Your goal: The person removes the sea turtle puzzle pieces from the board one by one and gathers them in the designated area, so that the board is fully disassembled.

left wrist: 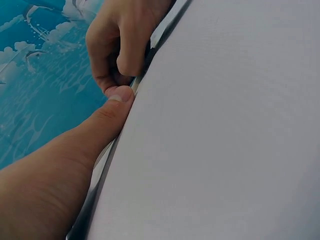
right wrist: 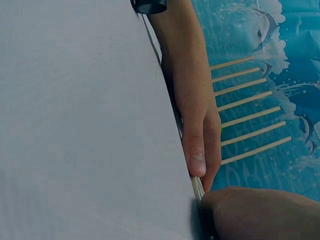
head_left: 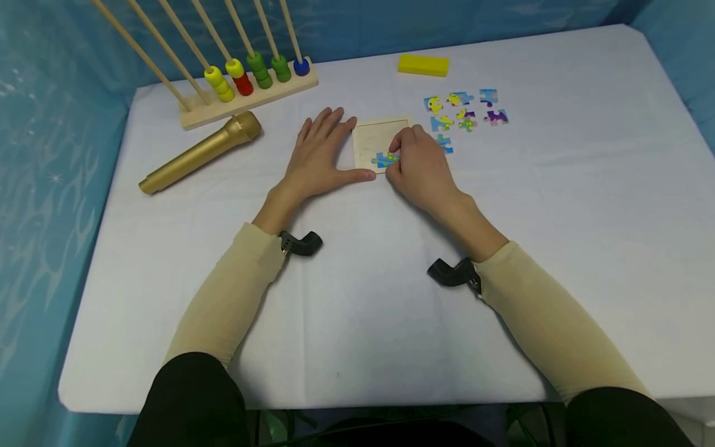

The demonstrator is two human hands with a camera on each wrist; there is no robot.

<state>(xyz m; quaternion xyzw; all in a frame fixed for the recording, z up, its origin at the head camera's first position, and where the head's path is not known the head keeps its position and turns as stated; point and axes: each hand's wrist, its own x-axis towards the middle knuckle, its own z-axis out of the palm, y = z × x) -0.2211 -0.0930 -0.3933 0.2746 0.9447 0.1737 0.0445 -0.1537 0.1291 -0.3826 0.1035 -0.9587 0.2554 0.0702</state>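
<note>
A small wooden puzzle tray (head_left: pixel 382 133) lies flat on the white table between the two hands. Joined blue puzzle pieces (head_left: pixel 382 161) sit along its near edge. My left hand (head_left: pixel 319 155) rests at the tray's left side, fingers spread, with the thumb stretched along the near rim. Over the tray's right side is my right hand (head_left: pixel 421 164), fingers curled, pinching a puzzle piece (head_left: pixel 393 156) with green and yellow showing, beside the blue ones. Its fingers cover part of that piece. In the left wrist view the left thumb (left wrist: pixel 117 102) meets the tray edge near the curled right fingers.
Several loose puzzle pieces (head_left: pixel 462 124) lie right of the tray, below a yellow block (head_left: pixel 423 65). A gold microphone (head_left: pixel 201 155) lies to the left. Behind it stands a bead rack (head_left: pixel 251 96) with upright rods. Blue curtain (head_left: pixel 391 25) borders the table.
</note>
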